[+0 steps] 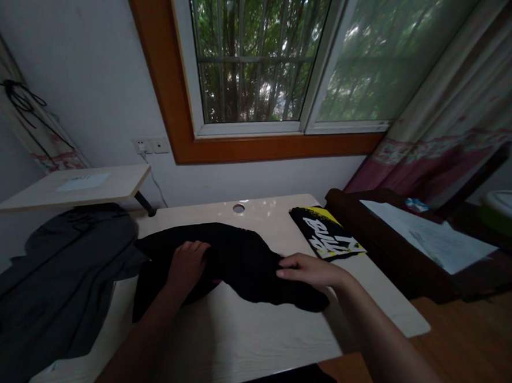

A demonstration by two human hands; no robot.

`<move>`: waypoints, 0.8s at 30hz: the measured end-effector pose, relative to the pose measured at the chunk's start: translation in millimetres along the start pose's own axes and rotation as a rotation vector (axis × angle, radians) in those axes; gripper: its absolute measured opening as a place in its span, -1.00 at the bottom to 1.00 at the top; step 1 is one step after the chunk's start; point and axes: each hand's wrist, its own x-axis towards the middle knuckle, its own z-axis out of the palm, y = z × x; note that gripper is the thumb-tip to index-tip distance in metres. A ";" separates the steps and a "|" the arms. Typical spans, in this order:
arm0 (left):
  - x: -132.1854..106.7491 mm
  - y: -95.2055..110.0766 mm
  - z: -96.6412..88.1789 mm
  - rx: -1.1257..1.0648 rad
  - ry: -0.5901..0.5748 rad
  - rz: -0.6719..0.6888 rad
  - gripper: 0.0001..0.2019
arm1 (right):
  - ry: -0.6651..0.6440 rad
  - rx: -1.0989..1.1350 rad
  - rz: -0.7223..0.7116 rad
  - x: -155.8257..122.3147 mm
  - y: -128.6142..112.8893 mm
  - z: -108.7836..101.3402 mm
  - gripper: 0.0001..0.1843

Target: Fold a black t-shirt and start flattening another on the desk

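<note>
A black garment [243,261] is bunched across the desk, its exact kind hidden by the folds. Toward its left part, my left hand [190,266] is closed on the cloth, with the fingers curled over and partly lost in the dark fabric. My right hand [310,270] grips the right part between thumb and fingers, and a rounded end of the cloth hangs below that hand. To the right of the garment lies a folded black cloth [325,233] with white lettering and yellow patches.
A heap of dark grey clothing [70,272] covers the desk's left side, below a small raised shelf [77,188] with paper on it. The light wooden desk [265,335] stands under a window [269,58]. Papers [427,236] rest on dark furniture at right.
</note>
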 end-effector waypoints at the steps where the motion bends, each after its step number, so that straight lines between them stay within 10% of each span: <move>1: -0.5 -2.7 -0.8 -0.008 0.011 -0.003 -0.64 | 0.028 0.054 -0.011 1.6 -1.3 -0.8 -0.50; 8: -29.9 -8.6 -15.2 -0.012 0.136 0.006 -0.63 | 0.615 0.020 -0.053 23.8 26.9 -21.4 -0.58; 18: -78.7 -14.3 -32.9 -0.141 -0.247 -0.401 -0.74 | 0.389 0.016 -0.055 39.6 37.1 8.6 -0.64; 24: -70.0 -36.0 -8.4 -0.233 -0.104 -0.314 -0.74 | 0.248 -0.058 -0.106 49.0 25.0 25.8 -0.74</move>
